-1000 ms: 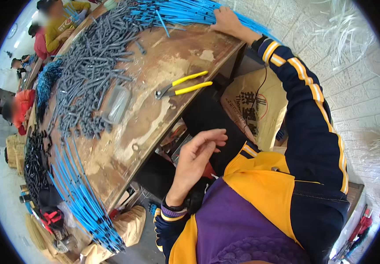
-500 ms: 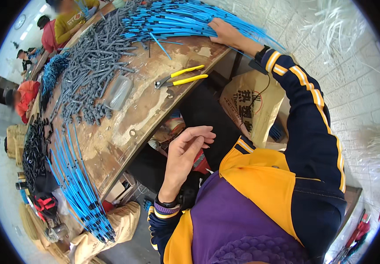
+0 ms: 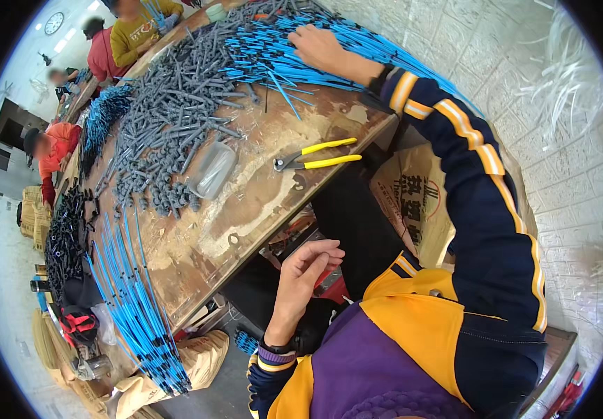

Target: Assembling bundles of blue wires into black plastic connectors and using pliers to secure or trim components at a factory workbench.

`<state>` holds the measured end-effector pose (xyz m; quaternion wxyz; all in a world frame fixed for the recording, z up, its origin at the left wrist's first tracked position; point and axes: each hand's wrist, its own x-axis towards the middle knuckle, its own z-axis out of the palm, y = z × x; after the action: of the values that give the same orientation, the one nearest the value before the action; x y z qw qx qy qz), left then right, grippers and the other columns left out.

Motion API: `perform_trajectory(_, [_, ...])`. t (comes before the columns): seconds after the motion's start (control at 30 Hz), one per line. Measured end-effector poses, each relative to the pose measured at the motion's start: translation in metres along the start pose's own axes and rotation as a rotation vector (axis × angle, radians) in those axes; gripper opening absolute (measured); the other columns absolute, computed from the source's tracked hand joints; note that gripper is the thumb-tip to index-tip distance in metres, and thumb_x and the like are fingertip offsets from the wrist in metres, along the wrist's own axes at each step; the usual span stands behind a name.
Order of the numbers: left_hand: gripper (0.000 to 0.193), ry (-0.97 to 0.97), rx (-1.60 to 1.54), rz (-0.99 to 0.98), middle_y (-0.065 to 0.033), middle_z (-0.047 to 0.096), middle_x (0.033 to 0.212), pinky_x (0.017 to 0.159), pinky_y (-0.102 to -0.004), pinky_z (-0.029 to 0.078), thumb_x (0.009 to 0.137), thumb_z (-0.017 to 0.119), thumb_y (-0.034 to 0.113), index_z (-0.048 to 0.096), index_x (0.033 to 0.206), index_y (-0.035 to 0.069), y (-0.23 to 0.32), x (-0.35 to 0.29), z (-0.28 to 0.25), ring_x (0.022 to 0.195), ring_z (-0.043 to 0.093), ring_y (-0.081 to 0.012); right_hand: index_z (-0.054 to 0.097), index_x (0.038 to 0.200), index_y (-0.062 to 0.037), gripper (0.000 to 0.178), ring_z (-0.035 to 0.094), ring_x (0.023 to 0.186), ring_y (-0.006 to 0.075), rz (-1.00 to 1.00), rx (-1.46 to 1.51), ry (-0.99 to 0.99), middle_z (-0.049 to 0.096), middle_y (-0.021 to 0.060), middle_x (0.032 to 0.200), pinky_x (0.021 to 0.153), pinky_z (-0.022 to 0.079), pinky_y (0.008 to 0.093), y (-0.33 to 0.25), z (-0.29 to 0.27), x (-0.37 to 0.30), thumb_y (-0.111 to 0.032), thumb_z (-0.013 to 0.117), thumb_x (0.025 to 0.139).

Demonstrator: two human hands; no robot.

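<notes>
My right hand [image 3: 321, 51] reaches out over the large heap of thin blue tubes [image 3: 266, 45] with black fittings at the table's far side. Its fingers look spread and touch the heap's top, with no tube plainly gripped. Near my body, below the table edge, my left hand [image 3: 305, 276] is raised with thumb and fingers curled together. Whatever it may hold is hidden. Yellow-handled cutting pliers [image 3: 319, 153] lie between the hands, on the wooden table [image 3: 259, 174]. Left of them sits a clear plastic box [image 3: 214, 171].
Grey ribbed pieces [image 3: 169, 119] cover the table's middle. A second bundle of blue tubes [image 3: 137, 300] overhangs the near left edge, beside black parts [image 3: 67, 230]. A printed brown sack [image 3: 417, 195] stands under the right edge. Several people sit along the far left side.
My right hand has moved left and farther across the blue tubes. My left hand keeps its curled shape near my body. The view has shifted, so the table sits lower and more to the right.
</notes>
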<state>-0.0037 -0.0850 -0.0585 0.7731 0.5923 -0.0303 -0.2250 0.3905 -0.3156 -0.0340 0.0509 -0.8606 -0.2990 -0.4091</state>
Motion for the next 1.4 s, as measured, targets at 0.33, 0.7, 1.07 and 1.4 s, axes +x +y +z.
perform_trajectory(0.33, [0.023, 0.194, 0.121, 0.289, -0.0124, 0.067, 0.106, 0.083, -0.0307, 0.051, 0.094, 0.050, -0.001, 0.061, 0.114, -0.004, 0.012, -0.035, -0.020, 0.094, 0.063, -0.0166, 0.065, 0.097, 0.0040, 0.024, 0.064, 0.072, 0.0314, -0.058, 0.452, -0.102, 0.066, 0.0164, 0.083, 0.063, 0.051, 0.0386, -0.068, -0.082, 0.077, -0.020, 0.063, 0.092])
perform_trajectory(0.7, [0.027, 0.264, 0.294, 0.898, -0.0191, 0.064, 0.105, 0.066, -0.0356, 0.055, 0.089, 0.048, -0.004, 0.058, 0.114, -0.003, 0.052, -0.169, 0.027, 0.089, 0.065, -0.0264, 0.067, 0.098, -0.0002, 0.024, 0.064, 0.077, 0.0347, -0.341, 0.689, -0.158, 0.066, 0.0178, 0.085, 0.068, 0.049, 0.0423, -0.202, -0.162, -0.020, -0.022, 0.062, 0.089])
perform_trajectory(1.07, [0.022, 0.268, 0.244, 0.965, -0.0172, 0.066, 0.092, 0.065, -0.0357, 0.053, 0.089, 0.050, 0.002, 0.061, 0.106, -0.003, 0.027, -0.178, 0.053, 0.078, 0.065, -0.0278, 0.067, 0.098, 0.0001, 0.023, 0.064, 0.078, 0.0358, -0.253, 0.674, -0.294, 0.066, 0.0192, 0.086, 0.066, 0.049, 0.0409, -0.204, -0.155, -0.048, -0.021, 0.064, 0.089])
perform_trajectory(1.4, [0.020, 0.117, 0.183, 1.122, -0.0155, 0.069, 0.080, 0.063, -0.0358, 0.052, 0.089, 0.051, 0.007, 0.064, 0.099, -0.003, 0.038, -0.133, 0.050, 0.068, 0.066, -0.0291, 0.068, 0.102, -0.0012, 0.024, 0.066, 0.083, 0.0315, -0.175, 0.742, -0.235, 0.069, 0.0168, 0.093, 0.073, 0.051, 0.0396, -0.195, -0.144, -0.062, -0.022, 0.063, 0.090])
